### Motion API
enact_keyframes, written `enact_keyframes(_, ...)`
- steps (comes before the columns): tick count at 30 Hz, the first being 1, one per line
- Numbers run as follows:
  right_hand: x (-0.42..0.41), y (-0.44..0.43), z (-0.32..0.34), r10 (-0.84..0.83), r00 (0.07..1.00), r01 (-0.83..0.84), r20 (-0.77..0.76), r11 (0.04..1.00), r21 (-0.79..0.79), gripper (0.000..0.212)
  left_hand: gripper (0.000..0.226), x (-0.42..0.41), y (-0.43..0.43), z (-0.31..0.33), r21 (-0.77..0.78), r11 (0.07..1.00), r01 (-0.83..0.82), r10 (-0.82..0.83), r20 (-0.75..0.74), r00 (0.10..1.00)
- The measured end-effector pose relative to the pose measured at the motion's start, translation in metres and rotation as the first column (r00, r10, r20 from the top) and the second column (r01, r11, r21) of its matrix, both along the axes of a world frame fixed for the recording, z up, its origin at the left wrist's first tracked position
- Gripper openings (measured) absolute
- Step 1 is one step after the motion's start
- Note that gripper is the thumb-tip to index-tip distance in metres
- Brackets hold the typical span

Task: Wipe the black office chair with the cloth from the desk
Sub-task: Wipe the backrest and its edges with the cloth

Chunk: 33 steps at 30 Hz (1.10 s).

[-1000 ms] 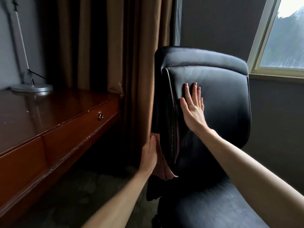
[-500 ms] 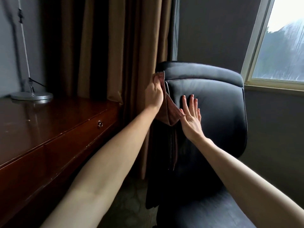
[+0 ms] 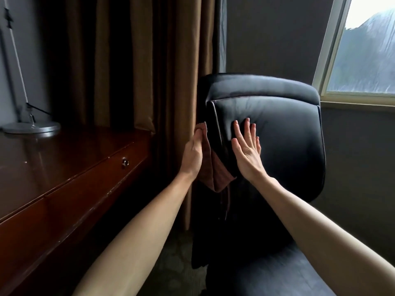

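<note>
The black office chair stands in front of me with its padded backrest facing me. My left hand grips a reddish-brown cloth and presses it against the left side edge of the backrest, about halfway down; the cloth's lower corner hangs loose below the hand. My right hand lies flat on the front of the backrest, fingers spread and pointing up, just right of the cloth. The chair's seat shows at the bottom.
A dark wooden desk with a drawer knob runs along the left, with a silver lamp base at its far end. Brown curtains hang behind the chair. A window is at the upper right.
My left hand rose with the cloth from low on the backrest's left edge to its top corner, then slid back down to mid-height. My right hand stayed flat on the backrest.
</note>
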State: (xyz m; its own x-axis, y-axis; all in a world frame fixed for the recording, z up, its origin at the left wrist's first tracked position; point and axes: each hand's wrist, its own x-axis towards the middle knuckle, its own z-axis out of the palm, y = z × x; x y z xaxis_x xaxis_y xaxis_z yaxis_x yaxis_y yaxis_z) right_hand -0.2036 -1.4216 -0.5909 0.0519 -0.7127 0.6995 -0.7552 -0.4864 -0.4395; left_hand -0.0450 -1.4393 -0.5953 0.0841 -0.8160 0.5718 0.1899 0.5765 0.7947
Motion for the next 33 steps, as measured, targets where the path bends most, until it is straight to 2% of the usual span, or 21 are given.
enact_keyframes(5, 0.003, -0.001, -0.005, 0.007, 1.000, -0.007, -0.003, 1.000, -0.029, 0.051, 0.053, 0.003, 0.014, -0.083, 0.187, 0.980, 0.071, -0.082, 0.048, 0.995)
enact_keyframes(7, 0.006, -0.002, -0.008, -0.007, 1.000, 0.008, 0.012, 0.999, -0.035, 0.051, 0.045, 0.002, 0.025, -0.120, 0.232, 0.972, 0.037, -0.051, 0.055, 0.997)
enact_keyframes(10, 0.005, -0.004, -0.009, -0.014, 1.000, 0.015, 0.013, 0.999, -0.037, 0.053, 0.029, -0.004, 0.041, -0.139, 0.243, 0.970, -0.007, 0.000, 0.027, 1.000)
enact_keyframes(12, 0.003, -0.004, -0.007, -0.006, 1.000, 0.006, 0.007, 0.999, -0.041, 0.053, 0.027, -0.007, 0.037, -0.132, 0.221, 0.975, -0.040, 0.028, 0.058, 0.998)
enact_keyframes(14, -0.001, -0.004, -0.007, -0.007, 1.000, 0.007, -0.002, 0.999, -0.033, 0.053, 0.034, -0.009, 0.024, -0.116, 0.150, 0.986, -0.066, 0.056, 0.074, 0.996)
enact_keyframes(18, -0.004, -0.006, -0.008, -0.011, 1.000, 0.011, -0.006, 0.999, -0.033, 0.052, 0.037, -0.012, 0.004, -0.043, -0.012, 0.988, -0.154, 0.154, 0.079, 0.985)
enact_keyframes(20, -0.005, -0.007, -0.007, -0.011, 1.000, 0.011, -0.002, 0.999, -0.030, 0.052, 0.037, -0.012, -0.002, -0.013, -0.026, 0.988, -0.152, 0.153, 0.087, 0.984)
enact_keyframes(23, -0.006, -0.010, -0.007, -0.021, 0.999, 0.020, -0.027, 1.000, -0.018, 0.053, 0.039, -0.011, -0.004, -0.024, -0.056, 0.995, -0.081, 0.083, 0.041, 0.996)
enact_keyframes(26, -0.005, -0.014, -0.010, -0.063, 0.997, 0.062, -0.051, 0.998, -0.023, 0.056, 0.047, -0.011, -0.012, -0.082, 0.087, 0.996, 0.027, -0.033, 0.061, 0.998)
enact_keyframes(29, -0.004, -0.019, -0.012, -0.087, 0.994, 0.085, -0.060, 0.996, -0.027, 0.059, 0.053, -0.011, -0.037, -0.172, 0.308, 0.947, -0.085, 0.055, 0.106, 0.993)
enact_keyframes(31, -0.004, -0.021, -0.013, -0.094, 0.993, 0.092, -0.066, 0.995, -0.034, 0.063, 0.046, -0.012, -0.035, -0.210, 0.391, 0.906, -0.162, 0.132, 0.102, 0.986)
enact_keyframes(33, -0.002, -0.022, -0.014, -0.097, 0.993, 0.094, -0.069, 0.995, -0.044, 0.064, 0.056, -0.015, -0.018, -0.215, 0.475, 0.871, -0.121, 0.066, 0.130, 0.989)
